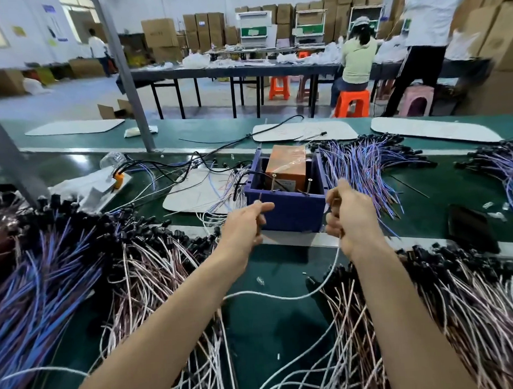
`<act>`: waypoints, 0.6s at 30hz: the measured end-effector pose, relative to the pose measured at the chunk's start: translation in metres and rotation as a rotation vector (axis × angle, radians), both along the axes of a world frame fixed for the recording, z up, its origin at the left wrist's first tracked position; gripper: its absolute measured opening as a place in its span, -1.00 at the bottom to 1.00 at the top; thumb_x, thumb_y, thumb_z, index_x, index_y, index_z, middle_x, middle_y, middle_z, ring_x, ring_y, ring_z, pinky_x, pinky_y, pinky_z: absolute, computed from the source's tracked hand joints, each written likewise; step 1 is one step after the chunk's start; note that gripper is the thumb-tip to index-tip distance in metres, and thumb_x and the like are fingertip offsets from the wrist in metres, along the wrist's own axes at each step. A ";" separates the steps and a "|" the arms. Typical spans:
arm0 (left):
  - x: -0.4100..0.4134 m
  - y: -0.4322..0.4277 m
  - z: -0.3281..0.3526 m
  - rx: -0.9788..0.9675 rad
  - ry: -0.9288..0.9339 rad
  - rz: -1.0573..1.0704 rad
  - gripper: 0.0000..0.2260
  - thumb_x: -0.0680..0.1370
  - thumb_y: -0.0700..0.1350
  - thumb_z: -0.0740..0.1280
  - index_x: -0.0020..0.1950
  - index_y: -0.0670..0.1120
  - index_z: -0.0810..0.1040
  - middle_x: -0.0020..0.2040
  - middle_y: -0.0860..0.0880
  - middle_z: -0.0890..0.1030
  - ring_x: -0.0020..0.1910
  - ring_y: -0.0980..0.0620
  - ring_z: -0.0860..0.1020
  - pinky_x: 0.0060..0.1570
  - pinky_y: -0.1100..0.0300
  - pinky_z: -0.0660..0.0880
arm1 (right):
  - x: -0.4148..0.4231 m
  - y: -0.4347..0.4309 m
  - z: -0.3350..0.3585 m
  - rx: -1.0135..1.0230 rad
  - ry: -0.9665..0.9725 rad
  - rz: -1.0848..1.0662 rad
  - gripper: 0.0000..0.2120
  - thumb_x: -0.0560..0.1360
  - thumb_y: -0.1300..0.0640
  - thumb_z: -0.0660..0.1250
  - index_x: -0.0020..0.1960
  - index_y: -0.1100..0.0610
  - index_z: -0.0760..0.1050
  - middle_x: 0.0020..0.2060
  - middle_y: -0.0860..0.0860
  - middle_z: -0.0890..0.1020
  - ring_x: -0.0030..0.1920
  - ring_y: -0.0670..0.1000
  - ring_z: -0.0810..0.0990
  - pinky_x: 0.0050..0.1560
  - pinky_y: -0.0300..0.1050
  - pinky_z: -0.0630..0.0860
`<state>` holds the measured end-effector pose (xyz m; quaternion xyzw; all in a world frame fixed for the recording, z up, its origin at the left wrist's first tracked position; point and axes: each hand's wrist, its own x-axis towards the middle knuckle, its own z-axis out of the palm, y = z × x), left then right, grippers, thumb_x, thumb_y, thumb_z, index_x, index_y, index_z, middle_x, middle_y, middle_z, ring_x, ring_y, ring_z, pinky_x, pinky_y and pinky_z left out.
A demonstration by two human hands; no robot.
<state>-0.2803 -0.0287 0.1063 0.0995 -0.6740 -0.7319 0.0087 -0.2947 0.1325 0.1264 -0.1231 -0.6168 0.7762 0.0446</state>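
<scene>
Your left hand (245, 224) pinches a thin brown wire end (260, 220) between thumb and finger. Your right hand (350, 216) is curled tight around a white wire (295, 297). The wire hangs down toward 6 o'clock, then bends off toward 9 o'clock above the green bench (270, 326). The blue box (291, 213) sits just past both hands, at 12 o'clock.

Forearms outstretched, left hand (246, 224) pinching, right hand (352, 219) curled (both raised)
</scene>
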 end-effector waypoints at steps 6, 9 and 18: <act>-0.042 0.014 -0.018 -0.119 0.043 0.072 -0.62 0.66 -0.12 0.12 -0.28 -0.10 0.59 -0.39 0.00 0.36 -0.48 0.11 0.29 -0.51 0.30 0.21 | -0.030 -0.010 -0.041 0.125 -0.059 -0.066 -0.70 0.59 0.27 0.09 -0.25 0.17 0.47 -0.62 -0.06 0.32 -0.63 -0.08 0.23 -0.58 -0.29 0.17; -0.053 0.015 -0.028 -0.134 0.030 0.072 -0.61 0.66 -0.11 0.12 -0.28 -0.10 0.60 -0.35 -0.02 0.40 -0.42 0.07 0.32 -0.45 0.24 0.22 | -0.034 -0.013 -0.054 0.300 -0.067 -0.073 -0.66 0.53 0.24 0.16 -0.36 0.10 0.53 -0.57 -0.04 0.37 -0.48 0.01 0.30 -0.41 -0.12 0.21; -0.072 0.015 -0.037 0.038 0.026 0.069 -0.70 0.58 -0.23 0.18 -0.26 -0.12 0.64 -0.40 0.00 0.43 -0.58 0.21 0.32 -0.55 0.36 0.25 | -0.037 -0.010 -0.060 0.505 -0.037 -0.069 -0.56 0.54 0.09 0.27 -0.51 0.05 0.56 -0.46 -0.02 0.60 -0.35 -0.04 0.48 -0.27 -0.14 0.36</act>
